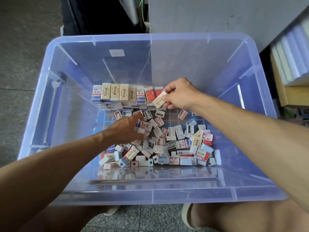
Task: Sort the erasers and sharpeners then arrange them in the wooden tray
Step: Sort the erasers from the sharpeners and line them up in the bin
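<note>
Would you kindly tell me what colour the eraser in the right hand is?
Cream with dark lettering, white at one end; the head view shows the eraser best.

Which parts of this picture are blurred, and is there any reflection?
Head view: the left hand is motion-blurred over the loose pile; the right hand and its beige eraser are sharp; the bin's near wall mirrors the pile; wide-angle bends the rim.

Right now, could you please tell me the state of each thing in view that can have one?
Plastic bin: open, no lid.
Row of erasers: standing upright, side by side at the far wall.
Beige eraser: tilted, pinched by the right hand.
Pile of erasers and sharpeners: loose, unsorted.
Left hand: blurred, fingers in the pile; grip unclear.
</note>
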Motion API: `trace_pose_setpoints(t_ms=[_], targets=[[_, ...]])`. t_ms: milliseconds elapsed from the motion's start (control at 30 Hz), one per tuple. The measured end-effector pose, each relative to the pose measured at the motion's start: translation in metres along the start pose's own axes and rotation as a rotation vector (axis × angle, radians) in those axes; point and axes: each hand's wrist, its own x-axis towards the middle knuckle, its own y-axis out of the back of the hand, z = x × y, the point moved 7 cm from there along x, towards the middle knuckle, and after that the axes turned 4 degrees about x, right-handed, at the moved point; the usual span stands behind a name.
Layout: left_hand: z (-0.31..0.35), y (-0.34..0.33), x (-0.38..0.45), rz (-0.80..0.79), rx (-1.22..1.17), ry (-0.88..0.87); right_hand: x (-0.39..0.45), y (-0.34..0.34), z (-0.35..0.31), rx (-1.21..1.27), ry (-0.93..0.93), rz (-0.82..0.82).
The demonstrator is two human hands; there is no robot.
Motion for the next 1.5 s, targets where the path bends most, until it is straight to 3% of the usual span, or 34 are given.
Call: trace_pose_setpoints(t_ms=[433, 600, 767, 933, 1233, 1367, 1500], targets=[[0.002, 0.028, -0.017, -0.005, -0.111, 0.171, 0.024, -0.017, -0.011, -0.192, 0.085, 0.080], [0.003, 0.040, -0.048, 0.043, -0.277, 0.330, 0.023, -0.019, -0.016, -0.263, 0.107, 0.071], [-0.012, 0.055, -0.079, 0.173, -0.463, 0.472, 0.017, -0.017, -0.020, -0.055, 0.138, 0.102], [-0.017, 0.065, -0.092, 0.247, -0.520, 0.486, 0.015, -0.034, -0.041, -0.027, 0.196, 0.023], [-0.015, 0.063, -0.088, 0.226, -0.608, 0.469, 0.018, -0.043, -0.040, -0.051, 0.216, 0.208], [-0.015, 0.064, -0.084, 0.243, -0.645, 0.465, 0.006, -0.057, -0.046, -0.349, 0.402, 0.085], [-0.017, 0.064, -0.083, 0.247, -0.642, 0.455, 0.000, -0.056, -0.051, -0.392, 0.454, 0.092]])
